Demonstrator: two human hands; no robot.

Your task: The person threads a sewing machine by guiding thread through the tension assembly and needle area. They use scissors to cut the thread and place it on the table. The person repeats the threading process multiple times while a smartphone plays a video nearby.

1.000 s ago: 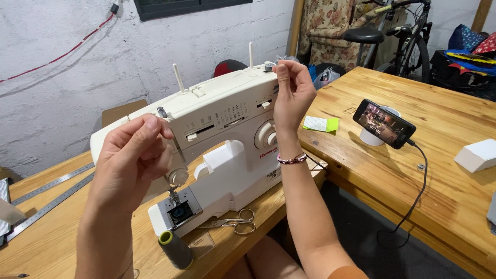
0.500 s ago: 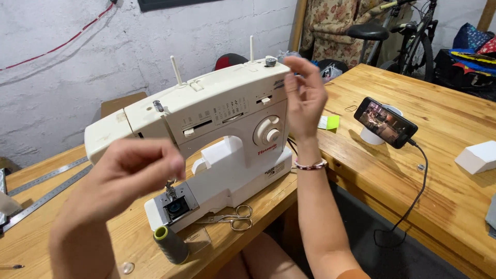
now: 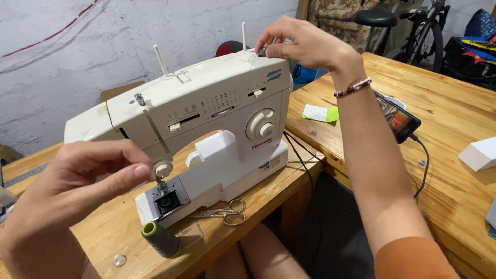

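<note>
Since approx 1 s ago: left hand (image 3: 77, 191) has dropped from up in front of the machine (image 3: 206, 129) to low by the needle end, and right hand (image 3: 305, 46) has gone from raised above the top to down on the top's right rear corner. Camera also tipped lower, so more of the bench (image 3: 454, 170) front shows. Reads as: thread (image 3: 253, 59) being run across the machine, from the top down toward the needle area – a judgement, thread mostly too fine to see.

Grip, left: thumb & forefinger pressed together, tips just left of the round knob above the needle; prob. pinching the thread end, can't confirm. Other fingers curled.

Grip, right: fingertips closed on a small dark bit at the top rear, next to the white spool pin (image 3: 243, 35); a faint line of thread runs from there over the top cover.

Nearby: olive spool (image 3: 161, 239) upright on the bench edge in front of the needle plate, scissors (image 3: 225, 212) just right of it, phone (image 3: 398, 119) on a stand w/ cable beyond the right forearm.
</note>
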